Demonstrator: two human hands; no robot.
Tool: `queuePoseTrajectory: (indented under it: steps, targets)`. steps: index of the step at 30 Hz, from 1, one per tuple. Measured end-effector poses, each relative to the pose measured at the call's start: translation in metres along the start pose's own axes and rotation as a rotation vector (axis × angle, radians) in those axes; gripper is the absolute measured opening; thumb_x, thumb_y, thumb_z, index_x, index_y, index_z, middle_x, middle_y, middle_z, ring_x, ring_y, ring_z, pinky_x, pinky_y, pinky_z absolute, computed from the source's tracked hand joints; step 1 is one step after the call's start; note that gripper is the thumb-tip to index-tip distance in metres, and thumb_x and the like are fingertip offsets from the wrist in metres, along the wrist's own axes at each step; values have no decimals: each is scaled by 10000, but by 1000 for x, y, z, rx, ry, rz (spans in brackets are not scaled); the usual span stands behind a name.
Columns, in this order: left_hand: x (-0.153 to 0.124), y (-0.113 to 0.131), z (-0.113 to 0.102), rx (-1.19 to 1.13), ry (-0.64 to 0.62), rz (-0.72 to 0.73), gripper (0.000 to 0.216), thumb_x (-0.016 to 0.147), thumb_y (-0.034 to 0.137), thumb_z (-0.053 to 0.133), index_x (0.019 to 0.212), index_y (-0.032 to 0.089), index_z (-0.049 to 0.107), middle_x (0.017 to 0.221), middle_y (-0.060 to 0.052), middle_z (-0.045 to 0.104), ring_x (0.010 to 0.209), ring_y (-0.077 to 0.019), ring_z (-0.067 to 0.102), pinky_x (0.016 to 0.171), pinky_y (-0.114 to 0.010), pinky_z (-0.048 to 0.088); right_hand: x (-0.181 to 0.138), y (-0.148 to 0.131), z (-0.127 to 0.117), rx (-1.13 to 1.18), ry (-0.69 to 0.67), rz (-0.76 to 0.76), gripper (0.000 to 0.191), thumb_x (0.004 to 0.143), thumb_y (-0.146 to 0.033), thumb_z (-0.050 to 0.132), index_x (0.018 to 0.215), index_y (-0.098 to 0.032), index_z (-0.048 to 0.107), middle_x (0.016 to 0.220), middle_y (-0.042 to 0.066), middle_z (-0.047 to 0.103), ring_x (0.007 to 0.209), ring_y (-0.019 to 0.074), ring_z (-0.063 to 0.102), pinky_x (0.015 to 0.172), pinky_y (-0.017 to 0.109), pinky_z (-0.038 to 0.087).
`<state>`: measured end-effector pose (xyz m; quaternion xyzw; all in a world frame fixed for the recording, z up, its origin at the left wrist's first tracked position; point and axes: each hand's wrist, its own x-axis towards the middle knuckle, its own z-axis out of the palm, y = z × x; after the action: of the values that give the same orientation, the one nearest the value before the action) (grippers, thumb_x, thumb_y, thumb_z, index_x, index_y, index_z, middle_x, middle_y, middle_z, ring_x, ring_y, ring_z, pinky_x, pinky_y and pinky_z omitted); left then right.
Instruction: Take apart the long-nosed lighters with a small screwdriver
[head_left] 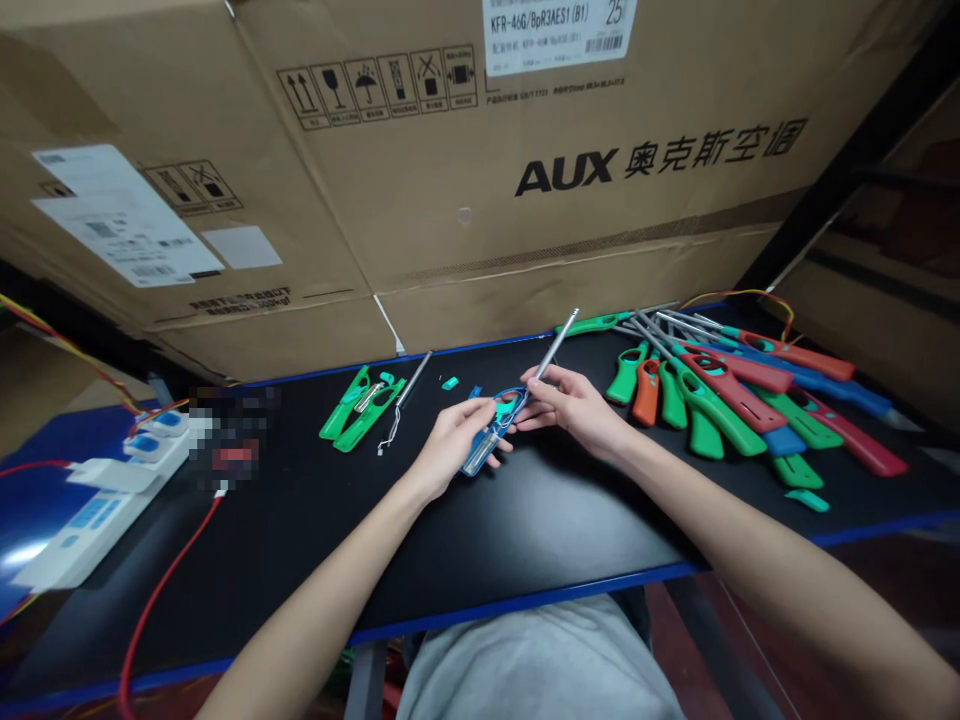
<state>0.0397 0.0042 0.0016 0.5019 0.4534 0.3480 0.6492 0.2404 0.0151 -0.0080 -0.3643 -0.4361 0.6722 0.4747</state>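
Observation:
Over the middle of the black table, my left hand [455, 440] grips a blue lighter casing [478, 457] whose inner parts are exposed, with a green trigger piece in it. My right hand [571, 405] pinches the metal tube [555, 345] of the same lighter near its base; the tube points up and to the right. On the left lie opened green casing halves [365, 425] with a silver part among them. A loose metal tube [412, 382] with thin wires and a small green piece [450, 383] rest beside them.
Several long-necked lighters [720, 390] in green, red, orange and blue are piled at the right. A green piece [808, 500] lies near them. At the left stands a white power strip [105, 520] with a red cable [161, 590]. A large cardboard box [450, 220] walls off the back.

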Motion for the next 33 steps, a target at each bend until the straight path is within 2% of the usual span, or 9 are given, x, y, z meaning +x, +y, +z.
queuePoseTrajectory:
  steps: [3, 9, 16, 19, 23, 27, 29, 33]
  targets:
    - [1, 3, -1, -23, -46, -88, 495, 804, 529, 765, 1056, 107, 704, 1000, -157, 767, 645, -176, 736, 496, -219, 570, 0, -2, 0, -27, -8, -9, 374, 858, -411, 787, 1054, -165, 585, 908, 75, 737, 720, 187, 755, 674, 292, 661]
    - [0, 3, -1, -14, -6, -89, 529, 733, 498, 838, 1088, 127, 711, 1070, -154, 772, 640, -185, 754, 463, -190, 539, 0, -4, 1, -28, -17, -34, 376, 846, -410, 802, 1045, -153, 612, 951, 96, 748, 716, 193, 759, 670, 290, 665]
    - [2, 7, -7, 14, -40, -128, 551, 698, 509, 863, 1062, 130, 698, 990, -151, 789, 639, -210, 753, 475, -204, 521, 0, 1, 2, -87, -18, -76, 414, 823, -467, 811, 1033, -153, 641, 907, 76, 747, 686, 158, 736, 659, 258, 657]
    - [2, 6, -8, -17, -74, -113, 542, 702, 499, 862, 1071, 142, 689, 982, -136, 785, 667, -228, 760, 509, -230, 540, 0, 2, 2, -102, -9, -81, 420, 823, -481, 805, 1029, -153, 643, 843, 56, 737, 685, 160, 732, 671, 273, 661]
    - [3, 3, -9, -30, -92, -65, 429, 693, 448, 874, 928, 120, 728, 886, -100, 771, 696, -205, 741, 644, -296, 605, 0, 1, 3, -83, -18, -56, 442, 804, -482, 820, 1037, -149, 646, 863, 62, 747, 676, 167, 739, 674, 283, 663]
    - [4, 5, -13, 86, -70, -60, 362, 667, 429, 872, 802, 109, 770, 700, -55, 721, 605, -152, 672, 566, -225, 517, -2, -1, 6, -77, -44, -42, 455, 789, -483, 832, 1033, -144, 653, 893, 78, 759, 692, 167, 742, 670, 277, 661]
    - [4, 8, -15, 137, -72, -41, 347, 664, 428, 862, 783, 111, 787, 699, -61, 726, 601, -139, 649, 547, -208, 473, -3, -2, 7, -80, -47, -43, 450, 794, -479, 829, 1038, -143, 656, 893, 79, 761, 701, 164, 740, 675, 282, 663]
    - [4, 10, -18, 166, -108, -16, 353, 675, 444, 846, 807, 119, 811, 736, -77, 747, 646, -161, 666, 577, -227, 488, -4, -1, 8, -61, -47, -51, 468, 785, -486, 836, 1046, -140, 659, 880, 73, 756, 706, 166, 738, 701, 311, 671]
